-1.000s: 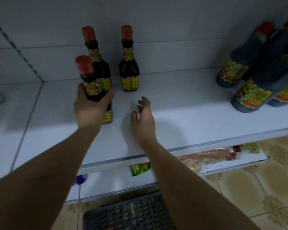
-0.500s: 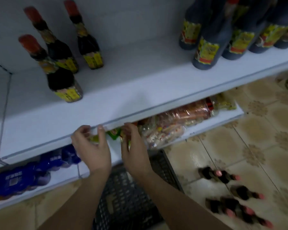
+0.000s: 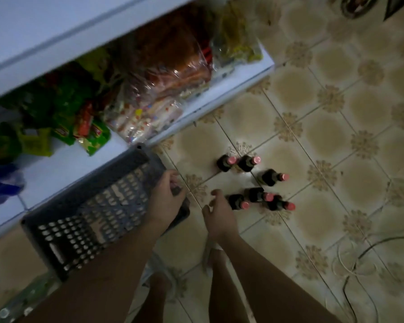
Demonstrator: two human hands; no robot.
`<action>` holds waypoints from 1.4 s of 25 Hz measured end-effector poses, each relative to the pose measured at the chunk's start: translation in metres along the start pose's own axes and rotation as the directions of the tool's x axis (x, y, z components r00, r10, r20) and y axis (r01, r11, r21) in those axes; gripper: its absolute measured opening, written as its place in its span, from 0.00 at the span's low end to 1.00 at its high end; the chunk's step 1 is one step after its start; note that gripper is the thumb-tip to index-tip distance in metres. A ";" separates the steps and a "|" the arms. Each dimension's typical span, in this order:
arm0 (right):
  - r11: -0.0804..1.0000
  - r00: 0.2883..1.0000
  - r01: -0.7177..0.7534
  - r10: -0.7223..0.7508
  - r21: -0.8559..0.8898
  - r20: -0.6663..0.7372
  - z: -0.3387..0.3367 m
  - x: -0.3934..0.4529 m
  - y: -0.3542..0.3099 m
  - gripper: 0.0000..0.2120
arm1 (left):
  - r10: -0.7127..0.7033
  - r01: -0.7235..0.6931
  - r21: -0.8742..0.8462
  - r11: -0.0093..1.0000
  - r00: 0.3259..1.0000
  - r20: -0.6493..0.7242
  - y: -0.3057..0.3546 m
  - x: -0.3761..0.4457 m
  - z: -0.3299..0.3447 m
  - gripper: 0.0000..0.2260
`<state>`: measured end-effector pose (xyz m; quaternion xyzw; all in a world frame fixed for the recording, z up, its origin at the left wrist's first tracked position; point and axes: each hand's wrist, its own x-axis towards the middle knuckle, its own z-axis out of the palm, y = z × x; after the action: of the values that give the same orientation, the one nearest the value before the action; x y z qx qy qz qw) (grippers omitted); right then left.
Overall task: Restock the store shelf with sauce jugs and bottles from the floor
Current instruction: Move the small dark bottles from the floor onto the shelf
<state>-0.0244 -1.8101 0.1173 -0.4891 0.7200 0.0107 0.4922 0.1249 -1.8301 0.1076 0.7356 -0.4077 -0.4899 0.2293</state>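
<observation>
A person bends to fetch more stock: six bottles [image 3: 254,183] stand on the floor [image 3: 336,136]. The right hand [image 3: 216,214], fingers spread and empty, nears the closest; the left hand [image 3: 167,197] rests on a crate [image 3: 91,206], empty. Next: close round a neck.

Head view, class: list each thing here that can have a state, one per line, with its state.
Bottles: six, upright on the floor tiles, capped.
Crate: upside down, beside the bottom shelf.
Left hand: on the crate's edge, holding no bottle.
Right hand: open, reaching toward the nearest bottle.
Bottom shelf: stocked with snack packets.
</observation>
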 end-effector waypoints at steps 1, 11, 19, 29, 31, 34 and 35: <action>0.996 0.997 -0.080 0.080 -0.030 0.014 -0.008 0.008 0.021 0.19 | -0.062 0.062 -0.011 0.998 0.997 0.038 0.003 0.005 0.016 0.17; 0.925 0.968 -0.211 0.244 -0.317 0.066 -0.044 0.115 0.141 0.26 | -0.107 0.064 0.296 0.953 0.986 0.131 0.003 0.120 0.162 0.26; 0.915 0.982 -0.059 0.124 -0.399 0.139 -0.022 0.148 0.172 0.18 | -0.011 -0.070 0.432 0.899 0.983 0.183 -0.001 0.170 0.220 0.24; 0.939 0.992 0.011 0.034 -0.344 0.125 -0.033 0.152 0.179 0.13 | 0.019 -0.046 0.406 0.913 0.997 0.072 -0.010 0.164 0.203 0.11; 0.929 0.992 0.038 0.010 -0.369 0.126 -0.040 0.150 0.169 0.11 | 0.016 -0.045 0.401 0.915 0.997 0.076 -0.004 0.158 0.183 0.12; 0.926 0.990 0.062 -0.009 -0.373 0.141 -0.053 0.142 0.141 0.10 | 0.031 -0.056 0.403 0.914 0.997 0.067 0.007 0.146 0.146 0.12; 0.921 0.989 0.072 -0.017 -0.383 0.144 -0.057 0.139 0.128 0.11 | 0.041 -0.065 0.395 0.917 0.997 0.067 0.010 0.142 0.135 0.13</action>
<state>-0.1614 -1.8680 -0.0127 -0.5911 0.6565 0.1753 0.4346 0.0254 -1.9442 -0.0167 0.7411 -0.5247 -0.4118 0.0770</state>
